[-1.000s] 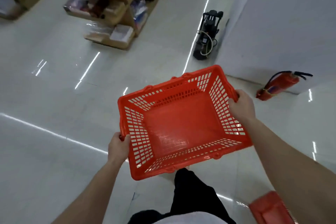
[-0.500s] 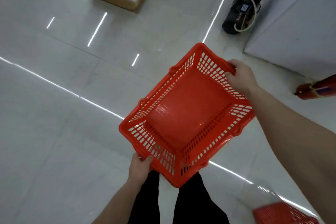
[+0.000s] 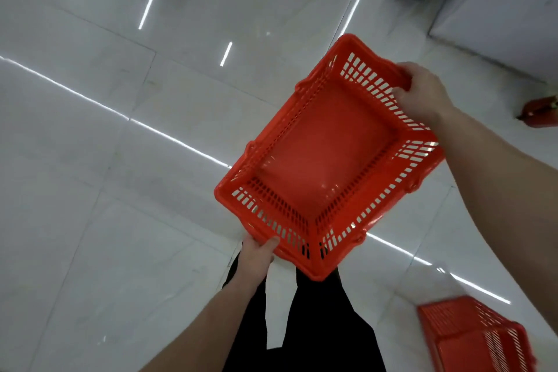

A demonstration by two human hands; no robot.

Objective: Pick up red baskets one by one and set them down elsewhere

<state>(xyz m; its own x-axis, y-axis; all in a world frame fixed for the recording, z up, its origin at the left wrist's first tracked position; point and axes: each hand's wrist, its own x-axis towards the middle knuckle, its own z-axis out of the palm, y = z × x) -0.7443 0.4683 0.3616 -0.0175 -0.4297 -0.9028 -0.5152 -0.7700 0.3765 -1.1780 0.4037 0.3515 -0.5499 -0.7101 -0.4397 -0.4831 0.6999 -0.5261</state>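
So your left hand (image 3: pixel 256 254) and right hand (image 3: pixel 422 93) have fingers curled round the red basket (image 3: pixel 320 160) rims, above glossy white floor tiles (image 3: pixel 120 130); second basket (image 3: pixel 474 338) lower right, fire extinguisher (image 3: pixel 540 110) far right.

no readable text, no labels, brands, numbers or signs anywhere in view

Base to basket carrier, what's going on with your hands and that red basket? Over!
Left hand grips near end of the empty red basket; right hand grips far end. Basket held above the floor. Second basket low right, apart.
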